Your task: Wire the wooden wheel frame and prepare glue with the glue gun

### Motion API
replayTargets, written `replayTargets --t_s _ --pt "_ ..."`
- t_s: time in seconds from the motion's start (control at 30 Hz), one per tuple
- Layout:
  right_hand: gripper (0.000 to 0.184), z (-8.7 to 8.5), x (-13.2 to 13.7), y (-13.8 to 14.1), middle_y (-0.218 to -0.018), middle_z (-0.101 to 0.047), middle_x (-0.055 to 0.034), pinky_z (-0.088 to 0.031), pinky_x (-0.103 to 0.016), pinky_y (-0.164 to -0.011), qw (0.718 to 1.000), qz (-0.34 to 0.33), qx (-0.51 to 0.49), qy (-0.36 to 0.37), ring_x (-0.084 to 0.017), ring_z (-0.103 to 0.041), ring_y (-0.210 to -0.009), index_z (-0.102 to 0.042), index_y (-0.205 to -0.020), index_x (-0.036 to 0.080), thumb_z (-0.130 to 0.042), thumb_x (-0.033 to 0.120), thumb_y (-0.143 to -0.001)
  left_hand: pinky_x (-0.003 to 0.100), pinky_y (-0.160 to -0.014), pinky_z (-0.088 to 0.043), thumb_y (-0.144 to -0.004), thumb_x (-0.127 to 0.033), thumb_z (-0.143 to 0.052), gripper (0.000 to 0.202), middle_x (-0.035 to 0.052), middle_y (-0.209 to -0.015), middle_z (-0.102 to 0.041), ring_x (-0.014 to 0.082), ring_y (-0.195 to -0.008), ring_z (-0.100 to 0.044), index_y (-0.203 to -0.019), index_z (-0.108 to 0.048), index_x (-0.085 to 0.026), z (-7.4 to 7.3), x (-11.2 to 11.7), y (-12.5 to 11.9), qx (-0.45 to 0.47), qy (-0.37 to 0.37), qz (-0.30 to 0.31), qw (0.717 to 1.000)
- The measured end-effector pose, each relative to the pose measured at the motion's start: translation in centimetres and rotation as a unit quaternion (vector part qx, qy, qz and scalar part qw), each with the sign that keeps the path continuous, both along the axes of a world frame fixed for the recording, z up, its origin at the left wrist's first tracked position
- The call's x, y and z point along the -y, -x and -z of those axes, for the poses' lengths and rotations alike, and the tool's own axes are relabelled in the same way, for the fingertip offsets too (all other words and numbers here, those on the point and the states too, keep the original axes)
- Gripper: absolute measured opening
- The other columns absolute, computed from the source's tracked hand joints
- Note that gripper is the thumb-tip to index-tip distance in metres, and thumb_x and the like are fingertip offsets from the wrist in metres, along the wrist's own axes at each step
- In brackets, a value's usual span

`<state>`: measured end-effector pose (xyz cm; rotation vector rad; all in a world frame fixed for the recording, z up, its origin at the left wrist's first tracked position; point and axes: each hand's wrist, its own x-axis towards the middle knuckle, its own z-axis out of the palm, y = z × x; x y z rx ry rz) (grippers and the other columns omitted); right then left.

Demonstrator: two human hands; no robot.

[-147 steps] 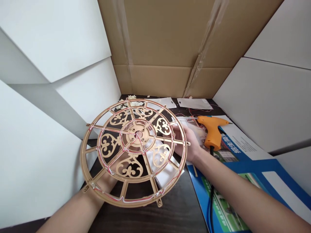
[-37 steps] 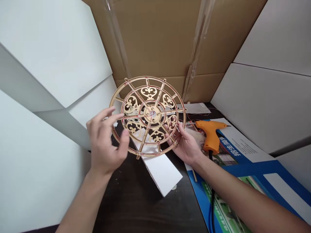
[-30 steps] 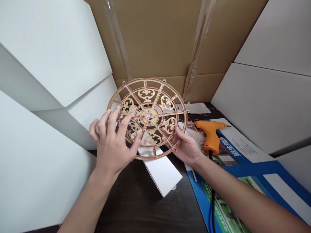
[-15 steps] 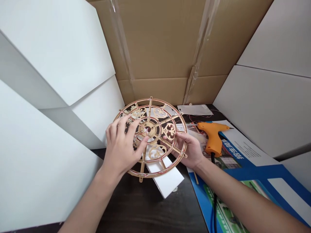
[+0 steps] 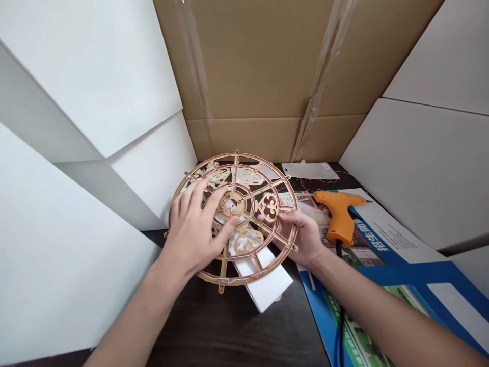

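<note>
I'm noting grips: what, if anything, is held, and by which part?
The frame, by its right side, in the right hand. The left hand lies over the frame's left side; whether it grips cannot be told.

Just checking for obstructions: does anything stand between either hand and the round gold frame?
Nothing visible does: the right hand grips the round gold frame at its right side, and the left hand spreads over its left part. The orange glue gun lies farther right.

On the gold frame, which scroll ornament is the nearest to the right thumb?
The rightmost scroll; it lies beside the thumb of the right hand. The other scrolls on the frame sit farther left in the picture.
</note>
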<state>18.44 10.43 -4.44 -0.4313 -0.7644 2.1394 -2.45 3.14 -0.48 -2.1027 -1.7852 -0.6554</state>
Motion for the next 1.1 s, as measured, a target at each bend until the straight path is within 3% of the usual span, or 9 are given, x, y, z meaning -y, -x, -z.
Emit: replayTargets --t_s 0.17,0.37,0.67,0.9,1.1 --pt "0.051 0.04 0.05 -0.02 -0.102 -0.075 -0.0059 -0.059 -0.048 -0.088 1.000 -0.009 0.011 -0.007 -0.029 -0.071 -0.102 -0.056 -0.114 0.022 -0.069 0.020 -0.064 0.060 -0.113 -0.032 -0.102 -0.059 -0.036 0.063 0.0213 -0.153 -0.043 0.0373 -0.143 -0.037 -0.144 -0.051 -0.015 0.25 -0.12 0.10 -0.002 0.022 0.001 1.000" --pt "0.069 0.03 0.21 0.04 -0.100 -0.074 -0.0063 -0.058 -0.048 -0.087 0.999 -0.014 0.027 -0.016 -0.030 -0.072 -0.098 -0.050 -0.131 0.022 -0.067 0.021 -0.064 0.061 -0.113 -0.031 -0.102 -0.060 -0.034 0.065 0.0200 -0.151 -0.044 0.0379 -0.141 -0.040 -0.147 -0.047 -0.015 0.39 -0.11 0.07 -0.001 0.023 -0.005 1.000" --pt "0.071 0.47 0.24 0.00 -0.060 -0.058 0.0063 -0.057 -0.039 -0.082 0.999 -0.013 0.036 -0.033 -0.021 -0.068 -0.068 -0.049 -0.135 0.023 -0.068 0.020 -0.066 0.063 -0.110 -0.035 -0.099 -0.066 -0.036 0.067 0.0185 -0.147 -0.047 0.0395 -0.135 -0.042 -0.141 -0.053 -0.017 0.64 -0.24 -0.09 0.014 0.045 -0.024 0.999" --pt "0.069 0.67 0.28 0.03 -0.094 -0.073 -0.0005 -0.057 -0.037 -0.081 0.998 -0.037 0.035 -0.045 -0.022 -0.073 -0.083 -0.049 -0.132 0.025 -0.068 0.019 -0.065 0.062 -0.109 -0.037 -0.096 -0.069 -0.042 0.065 0.0167 -0.141 -0.050 0.0389 -0.131 -0.044 -0.134 -0.059 -0.019 0.60 -0.29 0.10 0.066 0.051 -0.024 0.996" --pt "0.064 0.48 0.45 0.06 -0.092 -0.073 -0.0002 -0.057 -0.038 -0.082 0.997 -0.046 0.042 -0.048 -0.022 -0.073 -0.085 -0.052 -0.127 0.024 -0.069 0.020 -0.066 0.061 -0.109 -0.038 -0.094 -0.074 -0.041 0.067 0.0162 -0.140 -0.053 0.0372 -0.130 -0.045 -0.128 -0.063 -0.020 0.67 -0.49 0.41 0.066 0.037 -0.014 0.997"
